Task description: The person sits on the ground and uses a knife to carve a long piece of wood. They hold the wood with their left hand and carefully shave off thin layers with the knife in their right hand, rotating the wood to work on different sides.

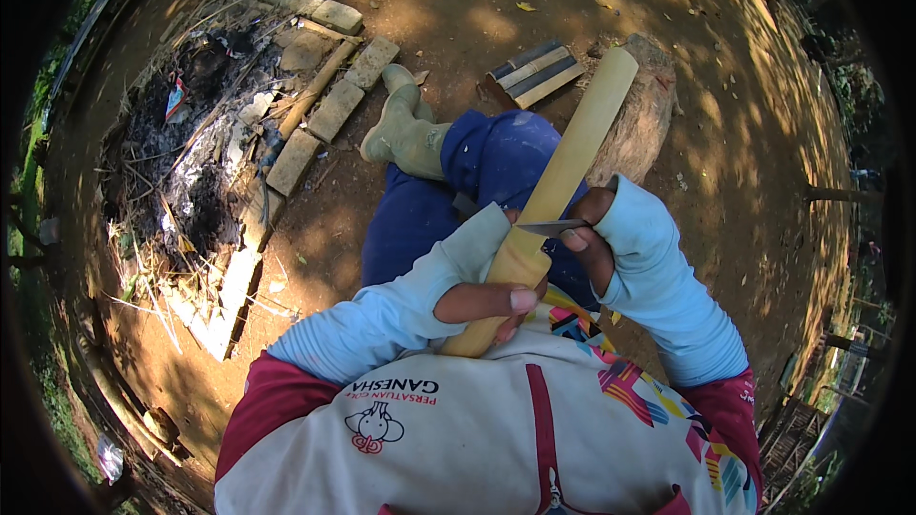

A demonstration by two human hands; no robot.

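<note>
1. The near end of a pale bamboo slat (563, 172) is gripped by the left hand (491, 300), fingers curled tight.
2. The slat runs far-right, its far end resting on a wooden block (644, 124).
3. A knife blade (551, 227) is clasped by the right hand (592, 234) and laid against the slat's right edge.

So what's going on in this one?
A person sits outdoors on bare dirt, working a long pale bamboo slat. The left hand grips its near end against the body; the right hand presses a knife blade to its edge. The far end rests on a wood stump. An ash-filled fire pit edged with bricks lies left.
</note>
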